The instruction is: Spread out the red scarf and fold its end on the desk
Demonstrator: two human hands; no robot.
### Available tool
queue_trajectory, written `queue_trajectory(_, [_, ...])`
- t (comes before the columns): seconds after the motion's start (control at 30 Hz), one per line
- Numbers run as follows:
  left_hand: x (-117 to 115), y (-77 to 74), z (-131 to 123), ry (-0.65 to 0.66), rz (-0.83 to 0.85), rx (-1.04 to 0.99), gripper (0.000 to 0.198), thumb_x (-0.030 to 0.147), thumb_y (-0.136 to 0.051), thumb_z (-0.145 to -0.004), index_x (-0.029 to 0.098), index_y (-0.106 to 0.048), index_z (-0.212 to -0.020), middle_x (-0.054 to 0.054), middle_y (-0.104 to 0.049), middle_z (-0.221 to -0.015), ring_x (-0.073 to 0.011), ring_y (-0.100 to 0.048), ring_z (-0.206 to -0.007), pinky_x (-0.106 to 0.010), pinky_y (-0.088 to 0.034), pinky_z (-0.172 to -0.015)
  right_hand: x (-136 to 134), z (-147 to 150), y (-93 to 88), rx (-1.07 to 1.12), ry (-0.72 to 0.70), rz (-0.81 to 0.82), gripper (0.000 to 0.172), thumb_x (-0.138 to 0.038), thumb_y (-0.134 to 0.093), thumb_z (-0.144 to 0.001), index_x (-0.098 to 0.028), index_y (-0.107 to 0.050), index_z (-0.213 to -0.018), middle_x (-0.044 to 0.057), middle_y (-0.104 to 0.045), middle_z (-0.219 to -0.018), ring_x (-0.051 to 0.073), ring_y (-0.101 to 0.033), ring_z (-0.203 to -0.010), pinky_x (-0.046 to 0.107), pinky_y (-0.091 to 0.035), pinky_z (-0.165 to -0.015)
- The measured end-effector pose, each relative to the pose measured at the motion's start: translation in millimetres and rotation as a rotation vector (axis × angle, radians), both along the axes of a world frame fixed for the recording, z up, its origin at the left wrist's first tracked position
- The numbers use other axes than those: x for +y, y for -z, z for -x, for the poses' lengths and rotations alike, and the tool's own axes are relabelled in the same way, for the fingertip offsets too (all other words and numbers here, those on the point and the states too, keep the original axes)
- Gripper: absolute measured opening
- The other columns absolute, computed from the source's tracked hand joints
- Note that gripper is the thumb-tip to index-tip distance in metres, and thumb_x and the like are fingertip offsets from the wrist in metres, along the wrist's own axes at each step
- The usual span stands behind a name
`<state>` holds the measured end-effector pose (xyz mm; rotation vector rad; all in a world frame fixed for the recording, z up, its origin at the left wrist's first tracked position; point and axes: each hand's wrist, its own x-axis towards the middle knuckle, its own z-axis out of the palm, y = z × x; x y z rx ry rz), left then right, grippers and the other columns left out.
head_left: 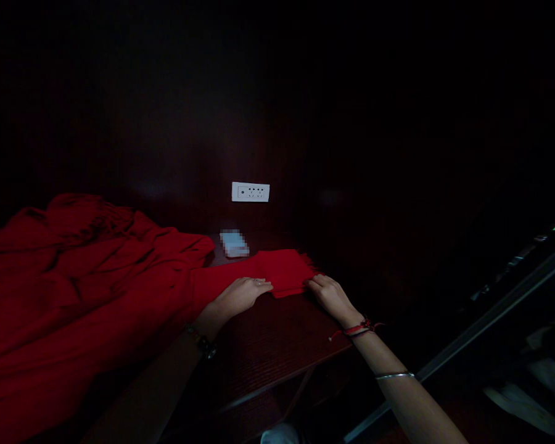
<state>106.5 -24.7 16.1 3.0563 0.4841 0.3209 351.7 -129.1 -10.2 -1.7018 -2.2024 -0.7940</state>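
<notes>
1. The fingers of the left hand (pixel 243 296) were laid close together along the near edge of the red cloth (pixel 284 271); whether fabric was pinched beneath them could not be told.
2. The fingers of the right hand (pixel 330 296) were curled in at the cloth's near right corner; a pinch there could not be confirmed.
3. The cloth was spread flat on the dark, wood-grained tabletop (pixel 277 339). Its right part was seen as a brighter, smooth panel with layered edges, and its right end was trimmed with fringe.
4. Toward the left, the strip was met by a large crumpled red heap (pixel 97 283), deeply creased and darker, with fringe seen near its top. Whether both were one piece could not be told.
5. Just behind the strip, a pale, pixelated object (pixel 234 243) was seen.
6. Farther back, a white socket panel (pixel 250 192) was mounted on the dark wall (pixel 176 123).
</notes>
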Motion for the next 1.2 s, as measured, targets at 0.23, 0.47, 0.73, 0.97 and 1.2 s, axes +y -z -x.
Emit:
queue_trajectory(0.23, [6.0,4.1,3.1,0.041,0.094,0.031,0.052,-0.001,-0.033,-0.077,0.026,-0.047,-0.120,0.000,-0.048,-0.125,-0.0094,-0.044,-0.114,-0.024,-0.030,-0.097,0.6,-3.1,0.1,-0.014,0.013,0.008,0.017,-0.012,-0.045,-0.083,-0.017,-0.060,-0.089,0.005,-0.059,-0.079,0.016,-0.050,-0.073,0.028,-0.037,-0.070])
queue_trajectory(0.47, [2.7,5.6,3.5,0.026,0.080,-0.023,0.046,0.004,-0.036,-0.080,0.025,-0.047,-0.119,-0.002,-0.052,-0.121,-0.0123,-0.050,-0.107,-0.025,-0.035,-0.092,-2.7,24.8,-8.7,-0.070,-0.001,0.005,0.019,-0.017,-0.045,-0.084,-0.017,-0.056,-0.100,0.006,-0.058,-0.084,0.017,-0.048,-0.077,0.030,-0.033,-0.071])
queue_trajectory(0.73, [-4.5,-0.9,6.2,-0.011,0.073,-0.001,0.041,0.011,-0.036,-0.083,0.025,-0.046,-0.120,-0.003,-0.056,-0.115,-0.0154,-0.054,-0.099,-0.027,-0.040,-0.085,5.4,44.8,-3.7,-0.162,-0.045,-0.003,0.016,-0.014,-0.047,-0.083,-0.016,-0.058,-0.094,0.005,-0.059,-0.079,0.017,-0.048,-0.071,0.029,-0.033,-0.067])
queue_trajectory(0.97, [-0.9,-28.0,-1.2,-0.009,0.210,-0.072,0.033,0.021,-0.036,-0.086,0.019,-0.053,-0.113,-0.003,-0.055,-0.117,-0.0139,-0.049,-0.108,-0.025,-0.033,-0.094,2.7,44.6,-3.3,-0.147,-0.062,0.002,0.015,-0.009,-0.048,-0.081,-0.015,-0.058,-0.092,0.005,-0.060,-0.079,0.016,-0.052,-0.071,0.027,-0.036,-0.066])
queue_trajectory(1.2, [7.7,-14.6,-38.7,0.141,0.169,0.161,0.038,0.029,-0.030,-0.089,0.023,-0.041,-0.125,-0.001,-0.036,-0.134,-0.0196,-0.021,-0.127,-0.041,-0.016,-0.103,1.1,44.0,-3.0,-0.099,-0.059,0.056,0.008,-0.013,-0.048,-0.082,-0.015,-0.056,-0.084,0.003,-0.059,-0.073,0.015,-0.051,-0.067,0.026,-0.034,-0.062])
